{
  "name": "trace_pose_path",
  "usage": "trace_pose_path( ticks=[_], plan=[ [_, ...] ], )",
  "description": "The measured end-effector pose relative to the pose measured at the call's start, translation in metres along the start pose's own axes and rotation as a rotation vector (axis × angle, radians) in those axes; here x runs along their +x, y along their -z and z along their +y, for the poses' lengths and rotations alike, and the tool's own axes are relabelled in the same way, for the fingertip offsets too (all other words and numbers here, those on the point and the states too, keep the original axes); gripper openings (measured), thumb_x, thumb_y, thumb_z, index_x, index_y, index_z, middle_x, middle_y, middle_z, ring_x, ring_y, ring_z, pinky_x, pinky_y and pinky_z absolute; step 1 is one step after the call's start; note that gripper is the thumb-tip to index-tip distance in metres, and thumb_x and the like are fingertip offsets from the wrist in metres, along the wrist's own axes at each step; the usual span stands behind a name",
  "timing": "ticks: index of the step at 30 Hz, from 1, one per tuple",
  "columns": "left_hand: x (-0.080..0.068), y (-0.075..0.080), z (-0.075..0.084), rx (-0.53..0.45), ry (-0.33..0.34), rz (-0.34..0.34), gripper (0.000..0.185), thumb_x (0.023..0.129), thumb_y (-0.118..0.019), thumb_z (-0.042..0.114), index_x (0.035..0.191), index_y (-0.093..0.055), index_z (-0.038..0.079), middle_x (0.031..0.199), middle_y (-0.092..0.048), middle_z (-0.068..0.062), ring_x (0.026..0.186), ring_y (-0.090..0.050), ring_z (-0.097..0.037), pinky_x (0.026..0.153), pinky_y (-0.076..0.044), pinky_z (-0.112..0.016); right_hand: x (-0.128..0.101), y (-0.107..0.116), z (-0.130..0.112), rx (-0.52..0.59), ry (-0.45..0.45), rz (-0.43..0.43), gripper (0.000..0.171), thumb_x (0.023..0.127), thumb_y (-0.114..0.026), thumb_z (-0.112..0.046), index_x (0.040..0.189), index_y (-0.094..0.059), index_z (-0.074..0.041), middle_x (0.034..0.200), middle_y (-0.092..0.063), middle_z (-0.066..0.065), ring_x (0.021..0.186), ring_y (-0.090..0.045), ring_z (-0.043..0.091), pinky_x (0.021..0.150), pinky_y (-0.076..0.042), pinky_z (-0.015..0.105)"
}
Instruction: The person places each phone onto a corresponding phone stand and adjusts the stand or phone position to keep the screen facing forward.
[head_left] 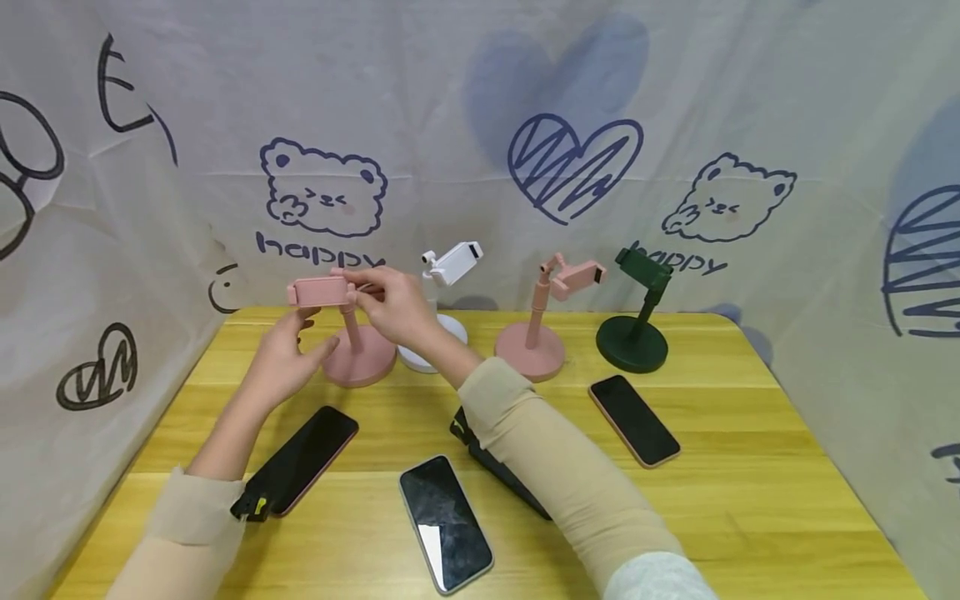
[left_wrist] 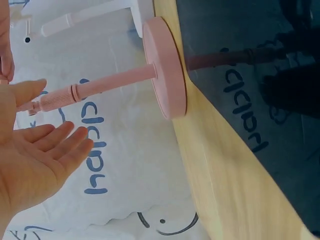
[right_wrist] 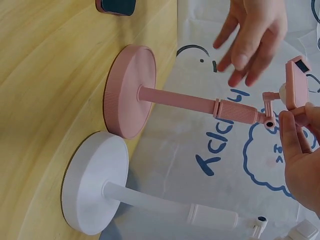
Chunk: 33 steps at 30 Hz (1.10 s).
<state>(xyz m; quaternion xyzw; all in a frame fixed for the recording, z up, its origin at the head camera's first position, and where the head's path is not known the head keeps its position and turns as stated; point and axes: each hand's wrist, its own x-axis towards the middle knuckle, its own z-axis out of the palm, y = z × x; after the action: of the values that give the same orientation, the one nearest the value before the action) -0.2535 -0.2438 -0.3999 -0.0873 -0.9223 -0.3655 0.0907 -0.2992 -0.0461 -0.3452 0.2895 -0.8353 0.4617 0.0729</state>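
Observation:
A pink phone stand (head_left: pixel 357 354) with a round base stands at the back left of the table. My right hand (head_left: pixel 401 304) pinches the right end of its pink phone clamp (head_left: pixel 321 291) between thumb and fingers; in the right wrist view the right hand (right_wrist: pixel 302 170) grips the clamp's near edge. My left hand (head_left: pixel 285 362) is just below the clamp's left side. In the left wrist view the left hand (left_wrist: pixel 37 165) has its fingers extended beside the stand's pole (left_wrist: pixel 117 82), holding nothing. The clamp holds no phone.
A white stand (head_left: pixel 452 327), a second pink stand (head_left: pixel 529 350) and a green stand (head_left: pixel 632 343) line the back. On the table (head_left: pixel 750 500) lie a black phone (head_left: pixel 315 454), a silver-edged phone (head_left: pixel 446 525) and a pink-edged phone (head_left: pixel 636 421). My right sleeve partly covers a dark object (head_left: pixel 510 479).

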Motion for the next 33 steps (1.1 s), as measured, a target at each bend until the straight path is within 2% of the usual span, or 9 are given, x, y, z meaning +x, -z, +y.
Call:
trace_pose_path(
  ticks=[5, 10, 14, 17, 22, 27, 33],
  plan=[
    [-0.015, 0.0, 0.0, 0.1, 0.014, -0.125, 0.083, 0.098, -0.064, 0.034, 0.157, -0.021, -0.005, 0.158, -0.03, -0.033, 0.141, -0.035, -0.055, 0.111, -0.035, -0.071, -0.001, 0.0, 0.0, 0.003, -0.022, -0.001, 0.035, 0.099, -0.065, -0.022, 0.134, -0.067, -0.022, 0.12, -0.07, 0.005, 0.101, -0.071, 0.014, 0.081, -0.056, 0.011],
    [-0.028, -0.006, -0.004, 0.176, 0.018, -0.233, 0.099, 0.093, -0.068, 0.048, 0.158, -0.015, -0.006, 0.16, -0.023, -0.034, 0.144, -0.028, -0.056, 0.111, -0.033, -0.074, 0.0, 0.001, 0.0, 0.008, -0.012, -0.003, 0.035, 0.099, -0.064, -0.022, 0.134, -0.067, -0.021, 0.12, -0.069, 0.005, 0.101, -0.071, 0.013, 0.081, -0.055, 0.011],
    [-0.038, -0.013, -0.009, 0.247, 0.025, -0.304, 0.108, 0.089, -0.066, 0.062, 0.158, -0.017, -0.007, 0.157, -0.028, -0.035, 0.141, -0.036, -0.055, 0.108, -0.038, -0.072, 0.0, 0.002, 0.0, 0.007, 0.003, -0.004, 0.035, 0.099, -0.065, -0.022, 0.134, -0.067, -0.02, 0.121, -0.069, 0.005, 0.102, -0.072, 0.014, 0.082, -0.055, 0.01],
    [-0.045, -0.019, -0.011, 0.312, 0.034, -0.356, 0.112, 0.086, -0.066, 0.066, 0.156, -0.021, -0.008, 0.151, -0.035, -0.038, 0.135, -0.044, -0.054, 0.103, -0.045, -0.069, 0.001, 0.003, 0.0, 0.015, 0.0, -0.004, 0.036, 0.098, -0.065, -0.023, 0.134, -0.067, -0.02, 0.121, -0.07, 0.005, 0.102, -0.071, 0.014, 0.082, -0.055, 0.011],
    [-0.056, -0.024, -0.016, 0.427, 0.088, -0.443, 0.112, 0.08, -0.071, 0.068, 0.151, -0.033, -0.01, 0.141, -0.044, -0.039, 0.124, -0.051, -0.05, 0.091, -0.053, -0.062, 0.001, 0.002, -0.001, 0.03, -0.04, -0.021, 0.035, 0.099, -0.064, -0.024, 0.134, -0.066, -0.023, 0.121, -0.068, 0.004, 0.101, -0.07, 0.012, 0.081, -0.055, 0.011],
    [-0.061, -0.025, -0.016, 0.493, 0.138, -0.495, 0.112, 0.073, -0.079, 0.067, 0.143, -0.041, -0.012, 0.128, -0.047, -0.035, 0.107, -0.051, -0.04, 0.078, -0.054, -0.053, -0.001, 0.001, 0.001, 0.033, -0.036, -0.01, 0.036, 0.099, -0.065, -0.023, 0.134, -0.066, -0.022, 0.119, -0.069, 0.004, 0.1, -0.07, 0.011, 0.081, -0.055, 0.011],
    [-0.062, -0.026, -0.014, 0.513, 0.152, -0.515, 0.106, 0.072, -0.082, 0.061, 0.136, -0.046, -0.016, 0.117, -0.048, -0.03, 0.097, -0.05, -0.036, 0.073, -0.052, -0.048, 0.0, 0.0, 0.003, 0.031, -0.026, -0.004, 0.035, 0.099, -0.065, -0.022, 0.134, -0.067, -0.021, 0.119, -0.069, 0.004, 0.1, -0.07, 0.012, 0.081, -0.055, 0.01]
  ],
)
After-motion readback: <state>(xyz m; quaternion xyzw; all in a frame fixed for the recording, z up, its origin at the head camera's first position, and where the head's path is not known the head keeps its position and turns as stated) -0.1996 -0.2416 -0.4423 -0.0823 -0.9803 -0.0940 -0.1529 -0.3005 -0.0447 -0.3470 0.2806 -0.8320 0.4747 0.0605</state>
